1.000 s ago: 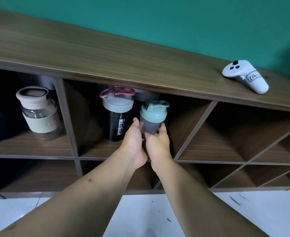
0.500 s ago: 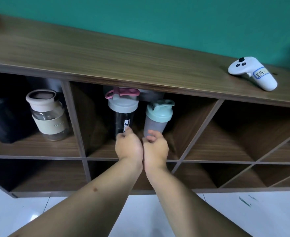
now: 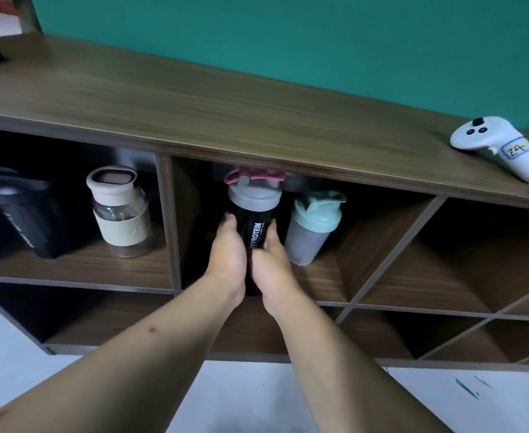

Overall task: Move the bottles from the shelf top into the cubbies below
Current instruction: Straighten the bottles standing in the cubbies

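Note:
A black shaker bottle (image 3: 256,220) with a grey lid and pink loop stands in the middle cubby. My left hand (image 3: 227,254) and my right hand (image 3: 272,264) clasp its lower body from both sides. To its right stands a grey shaker with a mint lid (image 3: 313,226), free of my hands. In the left cubby are a glass bottle with a beige lid and band (image 3: 120,214) and a black bottle (image 3: 28,214). The wooden shelf top (image 3: 194,104) carries no bottles in view.
A white game controller labelled "24" (image 3: 500,148) lies at the right end of the shelf top. Diagonal-walled cubbies (image 3: 444,260) at right and the lower row hold nothing. A teal wall rises behind; white floor lies below.
Both hands let go of the mint-lidded shaker, shifted left and closed around the black shaker. The view moved closer and slightly left.

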`<state>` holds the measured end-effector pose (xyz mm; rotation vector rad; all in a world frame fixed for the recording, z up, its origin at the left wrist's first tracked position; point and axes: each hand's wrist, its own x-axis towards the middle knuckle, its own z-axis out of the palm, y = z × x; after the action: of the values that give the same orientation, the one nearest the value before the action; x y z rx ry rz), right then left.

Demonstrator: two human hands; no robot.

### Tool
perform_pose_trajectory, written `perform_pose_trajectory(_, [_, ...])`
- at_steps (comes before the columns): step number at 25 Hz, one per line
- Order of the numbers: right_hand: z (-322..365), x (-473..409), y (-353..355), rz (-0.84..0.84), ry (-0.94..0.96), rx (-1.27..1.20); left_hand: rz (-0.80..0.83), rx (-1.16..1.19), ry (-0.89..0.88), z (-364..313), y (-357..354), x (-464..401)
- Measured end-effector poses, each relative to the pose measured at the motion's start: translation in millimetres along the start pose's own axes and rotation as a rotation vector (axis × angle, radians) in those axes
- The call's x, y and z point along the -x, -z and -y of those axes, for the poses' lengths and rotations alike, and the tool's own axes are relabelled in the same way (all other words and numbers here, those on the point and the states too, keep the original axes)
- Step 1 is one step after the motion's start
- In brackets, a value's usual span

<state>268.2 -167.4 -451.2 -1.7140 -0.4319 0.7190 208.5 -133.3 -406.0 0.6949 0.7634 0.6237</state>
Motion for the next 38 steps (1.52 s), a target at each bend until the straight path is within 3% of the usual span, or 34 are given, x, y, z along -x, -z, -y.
perform_pose_trajectory(4, [-2.3, 1.4, -3.0, 0.014, 0.007, -0.017, -0.001, 0.064, 0.032, -4.6, -0.5, -0.2])
perform_pose_trajectory(8, [-2.4, 5.8, -2.5, 0.029, 0.022, -0.029, -0.030, -0.026, 0.010, -5.7, 3.7, 0.2])
perform_pose_trajectory(13, [-0.3, 49.9, -14.5, -0.261, 0.021, -0.003, -0.189, -0.211, -0.176, -1.4, 20.2, 15.0])
perform_pose_trajectory(14, [1.1, 56.9, -19.3, -0.271, -0.039, -0.098, -0.227, -0.273, -0.189, -2.0, 25.0, 24.9])
perform_pose_trajectory(17, [7.0, 79.1, -43.1, -0.157, -0.298, -0.405, -0.338, -0.489, -0.178, -10.6, 54.4, 54.6])
perform_pose_trajectory(19, [8.9, 98.9, -71.8, -0.067, -0.369, -0.387, -0.482, -0.620, -0.159, -22.1, 83.1, 70.9])
perform_pose_trajectory(22, [20.0, 122.5, -113.4, 0.075, -0.435, -0.394, -0.597, -0.578, -0.170, -45.7, 115.6, 79.9])
perform_pose_trajectory(25, [41.7, 122.2, -140.3, 0.107, -0.434, -0.443, -0.510, -0.425, -0.228, -70.7, 138.3, 65.8])
perform_pose_trajectory(27, [49.7, 111.2, -158.2, 0.125, -0.319, -0.371, -0.427, -0.343, -0.256, -86.1, 151.6, 49.3])
perform_pose_trajectory(31, [45.2, 81.4, -179.8, 0.124, 0.027, 0.123, -0.293, -0.207, -0.206, -95.9, 184.4, -3.9])
perform_pose_trajectory(38, [34.7, 55.2, -202.0, 0.029, 0.049, 0.083, -0.144, -0.087, -0.118, -105.6, 174.3, -23.1])
